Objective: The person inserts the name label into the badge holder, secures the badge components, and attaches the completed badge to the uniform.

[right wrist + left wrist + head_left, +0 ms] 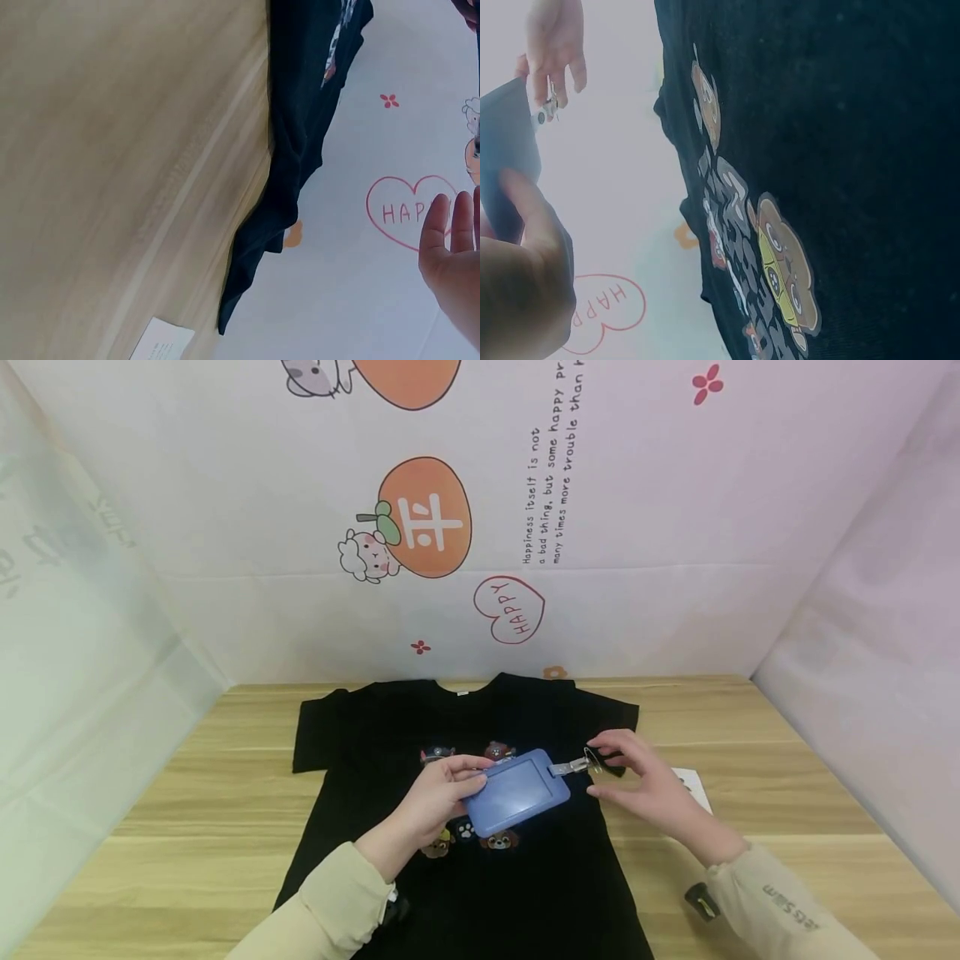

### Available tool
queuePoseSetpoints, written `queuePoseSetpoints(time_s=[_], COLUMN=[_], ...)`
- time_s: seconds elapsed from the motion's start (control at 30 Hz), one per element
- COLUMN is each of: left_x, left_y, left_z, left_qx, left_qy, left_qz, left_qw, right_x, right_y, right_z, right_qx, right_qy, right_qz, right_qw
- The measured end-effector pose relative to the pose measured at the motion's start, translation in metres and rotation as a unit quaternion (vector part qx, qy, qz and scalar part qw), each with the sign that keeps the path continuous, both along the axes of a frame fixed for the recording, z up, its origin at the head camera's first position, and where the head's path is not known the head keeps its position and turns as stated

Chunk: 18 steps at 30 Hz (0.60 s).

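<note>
My left hand (438,797) holds a blue badge holder (517,793) by one end, thumb on its face, above a black T-shirt (570,877). At the holder's other end is a strap with a metal clip (579,765) and a thin wire ring (593,758). Around the ring, my right hand (648,781) has its fingers and thumb apart; whether a fingertip touches the ring I cannot tell. In the left wrist view the badge holder (510,142) and the clip (549,109) show at the left. The right hand (457,262) shows loosely bent fingers in the right wrist view.
The T-shirt lies spread on a wooden table (187,827), cartoon dog faces (498,841) printed on its front. A white card (693,789) lies to its right, partly behind my right forearm. A printed white cloth (637,568) hangs at the back, with pale cloths at both sides.
</note>
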<state>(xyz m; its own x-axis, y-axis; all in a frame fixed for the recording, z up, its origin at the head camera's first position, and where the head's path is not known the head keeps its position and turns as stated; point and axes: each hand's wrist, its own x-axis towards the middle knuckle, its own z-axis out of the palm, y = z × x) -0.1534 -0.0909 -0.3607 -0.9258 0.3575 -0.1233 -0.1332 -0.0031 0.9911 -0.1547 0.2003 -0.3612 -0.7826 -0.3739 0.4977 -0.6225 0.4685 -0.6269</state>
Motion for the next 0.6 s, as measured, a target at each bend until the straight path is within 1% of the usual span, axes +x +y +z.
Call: queuePoseSetpoints(time_s=[0.07,0.2,0.43,0.6], left_x=[0.0009,0.0022,0.0020,0.0005], left_y=[-0.0002,-0.0002,0.0001,-0.0006], left_z=[0.0006,0.0008,-0.0020,-0.0027], left_qx=[0.004,0.005,0.009,0.010], left_qy=[-0.003,-0.010,-0.021,-0.017], left_qz=[-0.006,-0.016,-0.023,-0.024], left_qw=[1.0000,0.9998,0.9995,0.9995], right_x=[0.0003,0.0015,0.0020,0.0015], right_y=[-0.0010,-0.0027,-0.0046,-0.0051], right_z=[-0.0012,-0.0025,-0.0054,-0.0060], right_qx=[0.016,0.037,0.041,0.045], right_qy=[0.018,0.033,0.065,0.077], right_qz=[0.006,0.012,0.033,0.030], right_qw=[0.9997,0.9987,0.9965,0.9955])
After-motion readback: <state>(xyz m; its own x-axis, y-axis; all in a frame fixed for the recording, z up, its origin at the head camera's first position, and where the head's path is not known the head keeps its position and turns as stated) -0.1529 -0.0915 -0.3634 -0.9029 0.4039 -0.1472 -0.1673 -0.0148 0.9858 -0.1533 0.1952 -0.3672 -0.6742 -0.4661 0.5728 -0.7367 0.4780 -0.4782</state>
